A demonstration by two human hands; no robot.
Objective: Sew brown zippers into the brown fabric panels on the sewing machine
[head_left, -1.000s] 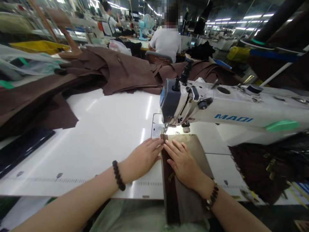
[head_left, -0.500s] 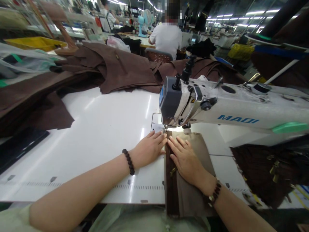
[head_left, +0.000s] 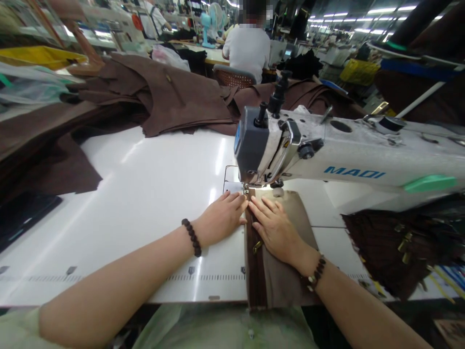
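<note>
Under the head of a white sewing machine (head_left: 348,150) lies a brown fabric piece (head_left: 286,286) with a dark brown zipper (head_left: 256,276) along its left edge. A brass zipper pull (head_left: 257,246) shows beside my right thumb. My left hand (head_left: 223,218) lies flat with its fingertips at the zipper's left edge, close to the presser foot (head_left: 246,189). My right hand (head_left: 278,228) rests flat on the fabric, fingers spread, its fingertips on the zipper. The fabric's near end reaches past the table's front edge.
Brown cut fabric pieces (head_left: 189,102) are heaped along the back and left of the white table (head_left: 156,184). At the left edge lies a black flat object (head_left: 27,218). More zippers (head_left: 395,247) are piled at the right. A person in white (head_left: 249,48) sits ahead.
The fabric and zipper have slid a little forward under the presser foot, with both hands still flat beside it. The whole view has shifted slightly.
</note>
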